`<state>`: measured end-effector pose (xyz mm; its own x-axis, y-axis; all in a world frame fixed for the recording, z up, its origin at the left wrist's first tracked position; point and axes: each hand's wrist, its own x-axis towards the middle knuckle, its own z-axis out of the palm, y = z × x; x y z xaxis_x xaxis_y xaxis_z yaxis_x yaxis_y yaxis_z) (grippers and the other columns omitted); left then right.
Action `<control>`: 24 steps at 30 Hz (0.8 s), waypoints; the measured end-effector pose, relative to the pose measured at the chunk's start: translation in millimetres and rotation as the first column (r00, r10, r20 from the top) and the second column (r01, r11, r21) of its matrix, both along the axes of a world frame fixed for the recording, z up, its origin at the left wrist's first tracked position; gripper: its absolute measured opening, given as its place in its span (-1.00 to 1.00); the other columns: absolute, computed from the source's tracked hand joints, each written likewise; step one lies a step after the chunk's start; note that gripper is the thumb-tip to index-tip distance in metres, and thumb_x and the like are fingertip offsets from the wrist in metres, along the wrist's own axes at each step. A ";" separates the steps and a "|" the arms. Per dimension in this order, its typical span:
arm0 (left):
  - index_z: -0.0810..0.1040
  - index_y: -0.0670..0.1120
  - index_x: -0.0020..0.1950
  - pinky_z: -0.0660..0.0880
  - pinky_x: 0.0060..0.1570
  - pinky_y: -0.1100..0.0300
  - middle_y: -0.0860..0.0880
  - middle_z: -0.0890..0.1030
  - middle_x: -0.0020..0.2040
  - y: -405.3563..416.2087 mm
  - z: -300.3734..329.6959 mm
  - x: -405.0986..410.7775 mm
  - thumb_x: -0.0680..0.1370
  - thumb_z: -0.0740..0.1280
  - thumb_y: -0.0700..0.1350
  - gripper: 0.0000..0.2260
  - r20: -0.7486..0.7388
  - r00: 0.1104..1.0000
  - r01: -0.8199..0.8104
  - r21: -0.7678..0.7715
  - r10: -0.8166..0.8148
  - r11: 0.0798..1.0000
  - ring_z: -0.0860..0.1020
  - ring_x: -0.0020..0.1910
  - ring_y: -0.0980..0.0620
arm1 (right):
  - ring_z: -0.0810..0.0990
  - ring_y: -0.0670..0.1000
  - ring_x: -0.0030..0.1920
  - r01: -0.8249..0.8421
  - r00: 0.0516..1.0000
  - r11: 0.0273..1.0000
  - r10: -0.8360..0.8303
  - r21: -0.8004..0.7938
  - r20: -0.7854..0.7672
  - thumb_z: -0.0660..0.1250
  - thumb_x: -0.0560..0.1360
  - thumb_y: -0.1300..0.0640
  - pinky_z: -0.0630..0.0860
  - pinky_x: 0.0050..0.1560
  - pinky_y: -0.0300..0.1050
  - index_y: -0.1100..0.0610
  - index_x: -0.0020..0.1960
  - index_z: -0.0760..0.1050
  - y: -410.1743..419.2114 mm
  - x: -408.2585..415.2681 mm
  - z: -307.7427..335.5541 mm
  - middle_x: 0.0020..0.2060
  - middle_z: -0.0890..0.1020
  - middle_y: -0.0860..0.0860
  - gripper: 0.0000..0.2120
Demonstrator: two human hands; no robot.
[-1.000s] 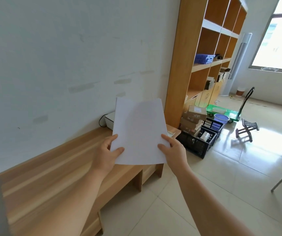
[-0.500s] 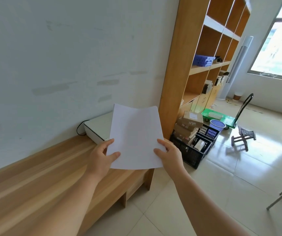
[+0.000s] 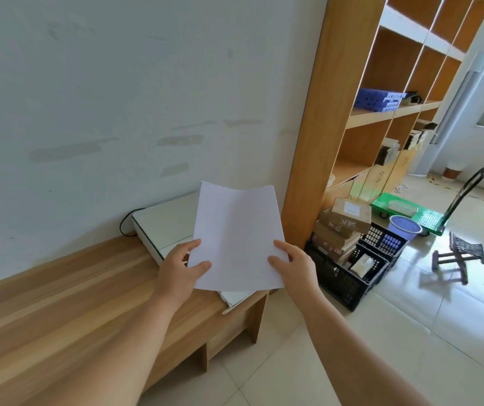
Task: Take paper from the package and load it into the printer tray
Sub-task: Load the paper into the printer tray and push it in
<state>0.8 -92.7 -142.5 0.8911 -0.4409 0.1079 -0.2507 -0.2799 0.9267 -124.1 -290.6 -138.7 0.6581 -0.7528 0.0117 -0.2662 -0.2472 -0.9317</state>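
A thin stack of white paper (image 3: 236, 235) is held upright in front of me, slightly bowed along its middle. My left hand (image 3: 180, 271) grips its lower left edge and my right hand (image 3: 293, 266) grips its lower right edge. Behind the paper a flat white printer (image 3: 163, 224) sits on the far end of a wooden bench (image 3: 68, 300), against the wall. A white tray edge (image 3: 236, 298) of the printer shows just below the paper. No paper package is in view.
A tall wooden shelf unit (image 3: 320, 118) stands right of the printer. Black crates (image 3: 349, 276) with cardboard boxes (image 3: 347, 215), a purple bin (image 3: 404, 227), a green hand cart (image 3: 404, 212) and a small folding stool (image 3: 460, 256) sit on the tiled floor.
The view has come closer to the printer, which now shows more fully behind the paper. Both hands still hold the sheets the same way, lower against the bench.
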 end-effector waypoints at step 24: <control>0.44 0.04 0.36 0.36 0.22 0.17 0.06 0.43 0.35 -166.5 -40.2 -26.3 0.46 0.45 -0.09 -0.52 -0.120 0.886 -0.446 0.040 0.447 0.894 0.37 0.33 0.08 | 0.55 -0.08 -0.09 -0.459 0.875 0.883 0.468 0.091 -0.125 0.34 0.56 0.12 0.48 -0.33 -0.39 -0.08 0.33 0.47 -204.0 87.7 -34.4 0.04 0.47 -0.10 -0.65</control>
